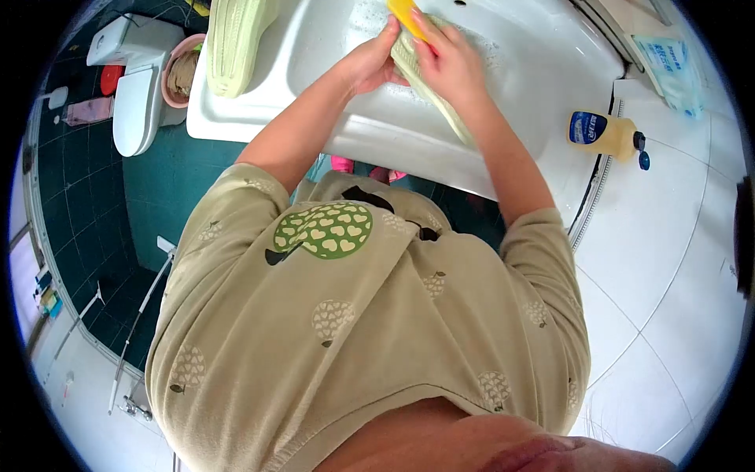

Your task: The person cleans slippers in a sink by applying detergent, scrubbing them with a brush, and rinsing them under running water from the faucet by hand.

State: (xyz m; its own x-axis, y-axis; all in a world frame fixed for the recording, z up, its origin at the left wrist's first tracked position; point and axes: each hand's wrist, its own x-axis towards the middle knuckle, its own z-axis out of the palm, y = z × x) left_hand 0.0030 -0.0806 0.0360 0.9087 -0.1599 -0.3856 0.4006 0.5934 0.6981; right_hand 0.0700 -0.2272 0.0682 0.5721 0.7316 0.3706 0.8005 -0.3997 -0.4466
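Over the white sink (543,86), my left hand (373,59) is closed on the near side of a pale green, ribbed slipper (440,102), which is tilted with one end toward the sink's front edge. My right hand (454,67) grips a yellow brush (407,17) and rests on the slipper's upper part; the brush's bristles are hidden. Soapy water (373,14) with foam lies in the basin below. A second pale green slipper (236,51), with long ridges along it, sits on the sink's left ledge.
A bottle (604,134) with yellowish liquid and a dark blue flip cap lies on the right-hand tiled surface (653,259). Beyond it is a light blue plastic pack (668,67). On the left stand a toilet (141,102) and a pink basin (169,86) holding a brownish cloth.
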